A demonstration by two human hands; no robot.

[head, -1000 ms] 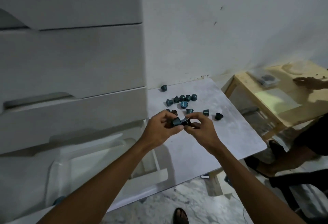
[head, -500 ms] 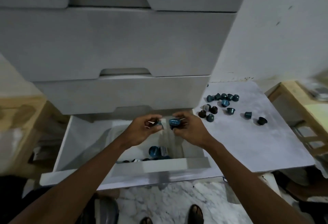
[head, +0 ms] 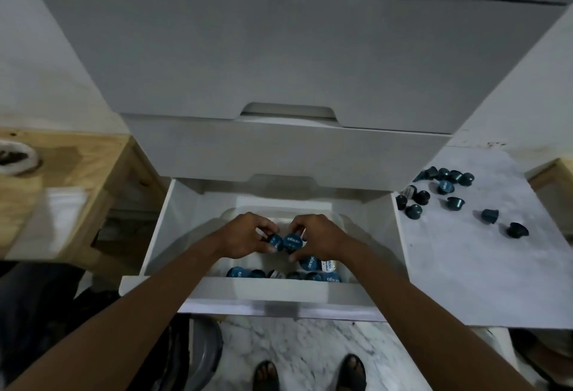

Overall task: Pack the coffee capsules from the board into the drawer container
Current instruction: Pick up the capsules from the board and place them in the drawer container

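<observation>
Capsules [head: 445, 187] lie in 2 places: about 13 sit loose on the board [head: 465, 272], to the right of the drawer [head: 279, 290], and a batch is already down in the container [head: 228, 215] inside that open drawer, near its front wall, mostly foil side up.

Both hands are over the container, close together. The left hand [head: 246, 235] pinches 1 capsule [head: 274, 242] between thumb and fingertips. The right hand [head: 317, 239] grips another [head: 293, 242], fingers curled round it, its printed foil facing the camera. The 2 held capsules are just beside each other, perhaps touching, and sit above the ones already packed, apart from them.

The step in hand looks like placing: both capsules have been carried from the board and are about to go down. The task seems roughly half done, going by the counts on each side, though the drawer front hides part of the packed batch.

The next move calls for lowering each capsule into a free spot beside the packed ones, most likely foil up to match them, then letting the fingers go without knocking the neighbours. After that both hands must reach right to the board, where the nearest capsules are the cluster by the drawer's edge.
</observation>
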